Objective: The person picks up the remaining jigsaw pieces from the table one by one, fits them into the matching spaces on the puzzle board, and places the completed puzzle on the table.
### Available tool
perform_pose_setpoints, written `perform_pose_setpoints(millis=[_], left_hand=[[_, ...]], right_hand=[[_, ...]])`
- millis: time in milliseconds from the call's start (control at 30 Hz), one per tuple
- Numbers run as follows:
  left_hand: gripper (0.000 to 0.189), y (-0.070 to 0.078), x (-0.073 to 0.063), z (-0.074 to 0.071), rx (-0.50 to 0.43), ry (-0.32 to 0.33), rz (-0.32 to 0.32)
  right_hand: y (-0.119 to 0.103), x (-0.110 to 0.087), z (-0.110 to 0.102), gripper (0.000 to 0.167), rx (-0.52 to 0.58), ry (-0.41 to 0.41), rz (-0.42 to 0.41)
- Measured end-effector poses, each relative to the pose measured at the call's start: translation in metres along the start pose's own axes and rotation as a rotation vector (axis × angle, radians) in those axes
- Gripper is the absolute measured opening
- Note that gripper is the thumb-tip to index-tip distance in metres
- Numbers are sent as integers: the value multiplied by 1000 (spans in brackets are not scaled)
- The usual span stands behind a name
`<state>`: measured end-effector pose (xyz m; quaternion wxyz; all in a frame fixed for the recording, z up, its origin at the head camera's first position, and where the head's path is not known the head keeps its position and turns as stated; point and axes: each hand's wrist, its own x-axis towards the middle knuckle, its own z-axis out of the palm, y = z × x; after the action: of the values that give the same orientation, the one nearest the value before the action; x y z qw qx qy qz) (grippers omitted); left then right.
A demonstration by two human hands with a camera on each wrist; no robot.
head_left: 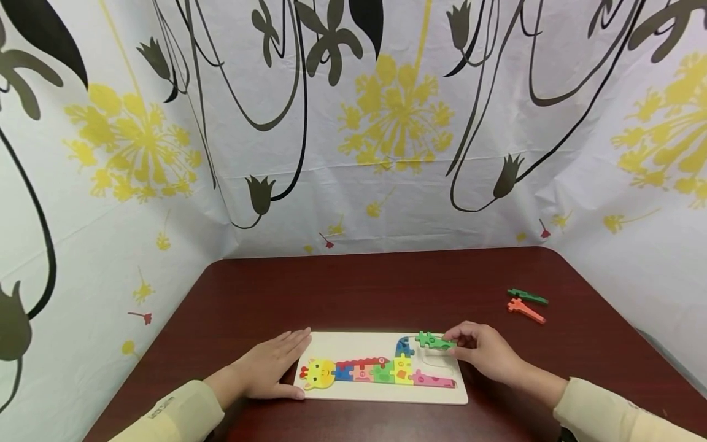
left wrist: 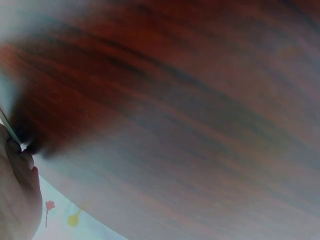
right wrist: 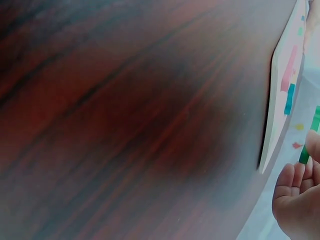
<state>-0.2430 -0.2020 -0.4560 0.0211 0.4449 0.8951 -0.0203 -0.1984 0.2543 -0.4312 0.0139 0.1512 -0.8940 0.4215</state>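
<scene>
A white puzzle board (head_left: 381, 395) lies on the table with a giraffe puzzle partly laid in it: a yellow giraffe head (head_left: 320, 373), several coloured body pieces and a pink leg piece (head_left: 434, 380). My right hand (head_left: 486, 352) pinches a green puzzle piece (head_left: 433, 341) by its end, over the board's upper right part. In the right wrist view, the green piece (right wrist: 316, 120) is held between thumb and fingers, above the board. My left hand (head_left: 274, 365) rests at the board's left edge with its fingers stretched out. The left wrist view shows mostly table.
Two loose puzzle pieces, one green (head_left: 528, 297) and one orange (head_left: 526, 310), lie on the dark red table (head_left: 353, 288) to the right, beyond my right hand. A patterned white cloth (head_left: 342, 209) hangs behind and at both sides of the table.
</scene>
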Motion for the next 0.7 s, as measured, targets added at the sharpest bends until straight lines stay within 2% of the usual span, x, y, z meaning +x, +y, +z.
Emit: perform_pose_setpoints(millis=[400,700], left_hand=[[102,0,0,-1,7,-6,-11],[102,3,-1,-3,3,2,-3]], right_hand=[[-2,-2,7,11,28,-80,-30],[-2,-3,11,12,43,-136,-17]])
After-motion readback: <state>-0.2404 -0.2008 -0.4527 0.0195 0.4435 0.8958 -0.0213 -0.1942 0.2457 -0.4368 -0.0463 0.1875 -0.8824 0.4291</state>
